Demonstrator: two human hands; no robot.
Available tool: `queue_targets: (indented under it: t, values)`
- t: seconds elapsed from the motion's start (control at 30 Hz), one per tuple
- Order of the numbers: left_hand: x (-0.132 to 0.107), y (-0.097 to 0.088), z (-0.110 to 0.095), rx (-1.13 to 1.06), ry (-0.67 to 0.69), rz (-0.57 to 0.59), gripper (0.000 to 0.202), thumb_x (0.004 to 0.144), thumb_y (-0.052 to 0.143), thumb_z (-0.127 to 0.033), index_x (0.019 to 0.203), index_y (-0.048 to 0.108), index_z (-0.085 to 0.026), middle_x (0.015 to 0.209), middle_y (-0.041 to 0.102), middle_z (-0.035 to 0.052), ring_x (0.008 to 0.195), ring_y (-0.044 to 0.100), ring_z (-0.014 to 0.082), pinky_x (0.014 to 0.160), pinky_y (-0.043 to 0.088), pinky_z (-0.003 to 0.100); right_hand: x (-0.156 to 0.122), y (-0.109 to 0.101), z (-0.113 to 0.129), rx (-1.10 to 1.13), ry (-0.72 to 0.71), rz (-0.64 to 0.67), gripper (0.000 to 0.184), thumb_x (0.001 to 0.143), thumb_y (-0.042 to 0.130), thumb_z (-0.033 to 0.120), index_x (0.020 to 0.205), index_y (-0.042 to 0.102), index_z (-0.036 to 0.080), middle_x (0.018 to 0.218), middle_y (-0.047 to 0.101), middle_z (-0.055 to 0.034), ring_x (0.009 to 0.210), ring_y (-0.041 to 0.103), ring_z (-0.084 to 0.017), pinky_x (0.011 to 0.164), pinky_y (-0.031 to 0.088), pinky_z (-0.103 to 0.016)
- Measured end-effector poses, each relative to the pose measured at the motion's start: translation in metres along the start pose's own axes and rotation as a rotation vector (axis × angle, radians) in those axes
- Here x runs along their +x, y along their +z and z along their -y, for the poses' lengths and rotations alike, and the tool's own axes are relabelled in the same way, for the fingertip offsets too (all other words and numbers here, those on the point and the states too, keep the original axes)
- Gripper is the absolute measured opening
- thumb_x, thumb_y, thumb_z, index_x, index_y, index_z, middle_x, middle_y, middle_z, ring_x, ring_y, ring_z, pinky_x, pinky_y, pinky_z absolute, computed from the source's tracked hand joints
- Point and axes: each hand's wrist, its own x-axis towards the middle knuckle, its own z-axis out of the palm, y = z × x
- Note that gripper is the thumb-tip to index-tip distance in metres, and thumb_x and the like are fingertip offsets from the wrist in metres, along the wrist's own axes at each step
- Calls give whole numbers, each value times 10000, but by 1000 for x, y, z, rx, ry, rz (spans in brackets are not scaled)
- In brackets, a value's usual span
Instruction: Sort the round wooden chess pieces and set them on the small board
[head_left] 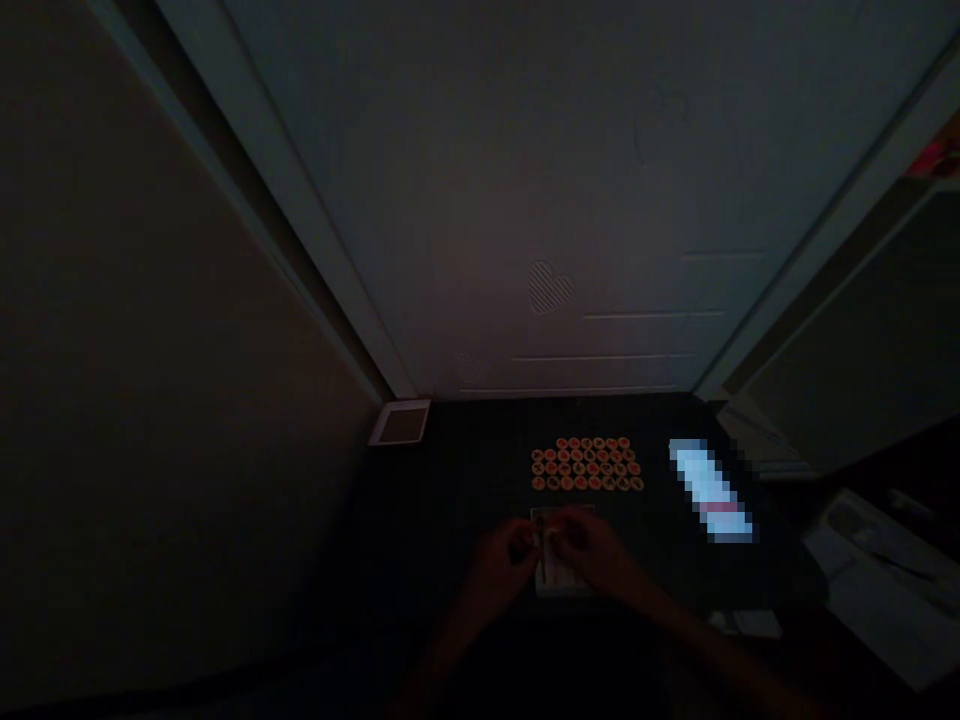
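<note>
The scene is very dark. My left hand [501, 562] and my right hand [596, 555] meet over a small pale flat object [556, 575] lying on the dark floor; both have fingers curled on its upper part. What the object is I cannot make out. Just beyond the hands lie several round orange pieces [586, 465] with dark marks, laid out in neat rows.
A bright blurred-out rectangle [711, 490] lies to the right of the pieces. A small pale square tray [400, 423] sits at the far left by the white door [570, 200]. Pale papers or boxes [877, 570] lie at the right, and a wall stands at left.
</note>
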Motion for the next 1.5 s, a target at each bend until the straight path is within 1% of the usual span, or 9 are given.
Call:
queue_targets:
  t: [0.17, 0.27, 0.37, 0.6, 0.77, 1.03, 1.2, 1.33, 1.5]
  values:
    - [0, 2, 4, 50, -9, -17, 238, 825, 630, -236, 1051, 697, -206, 846, 717, 32, 779, 670, 187, 725, 516, 282, 1, 9, -11, 8, 18, 31, 153, 859, 607, 193, 987, 691, 198, 986, 732, -65, 913, 685, -211, 827, 527, -334]
    - [0, 3, 7, 50, 0, -9, 233, 841, 620, -248, 1059, 694, -211, 859, 715, 26, 785, 669, 179, 726, 511, 270, 4, 14, -17, 40, 48, 65, 84, 864, 595, 178, 928, 649, 189, 873, 721, -39, 799, 687, -181, 725, 523, -281]
    - [0, 5, 10, 52, 4, -19, 227, 838, 617, -245, 1049, 694, -206, 859, 716, 28, 786, 669, 180, 730, 512, 275, 6, 17, -19, 21, 77, 42, 22, 855, 610, 180, 874, 614, 190, 790, 697, -13, 711, 661, -161, 651, 490, -251]
    - [2, 5, 10, 67, -14, -28, 219, 814, 634, -236, 1022, 700, -221, 838, 714, 23, 774, 661, 184, 737, 513, 281, 10, 18, -18, -31, 113, 18, 73, 789, 637, 130, 830, 621, 188, 768, 689, -8, 707, 651, -161, 631, 458, -237]
    - [1, 6, 8, 81, 13, -21, 218, 821, 617, -222, 1023, 699, -214, 834, 704, 24, 762, 654, 181, 726, 504, 279, 11, 19, -16, -57, 121, 10, 62, 792, 634, 134, 821, 628, 188, 765, 695, -9, 710, 663, -166, 629, 458, -236]
    - [3, 9, 9, 109, -17, -28, 173, 849, 596, -237, 1006, 667, -220, 835, 684, 12, 761, 643, 173, 708, 481, 268, 9, 19, -8, -107, 97, 8, 90, 799, 612, 103, 791, 621, 192, 735, 678, -4, 675, 633, -158, 623, 446, -240]
    - [5, 11, 12, 113, -52, -38, 196, 874, 595, -252, 1069, 605, -226, 838, 679, -1, 751, 651, 161, 688, 467, 255, 2, 22, -9, -164, 25, 8, 160, 766, 621, 56, 851, 609, 191, 863, 674, -31, 787, 624, -175, 713, 461, -266]
    - [6, 13, 13, 151, -123, -40, 268, 870, 604, -246, 1132, 552, -233, 847, 690, -8, 762, 672, 167, 672, 455, 252, 1, 25, -11, -215, -6, 9, 184, 758, 590, 30, 845, 584, 192, 852, 649, -31, 764, 606, -175, 698, 449, -269]
    - [7, 14, 13, 128, -135, -37, 341, 878, 595, -260, 1208, 514, -230, 835, 697, -9, 759, 688, 173, 672, 464, 255, 2, 28, -13, -221, -31, 5, 192, 754, 588, 31, 855, 581, 193, 872, 638, -29, 774, 598, -174, 700, 443, -269]
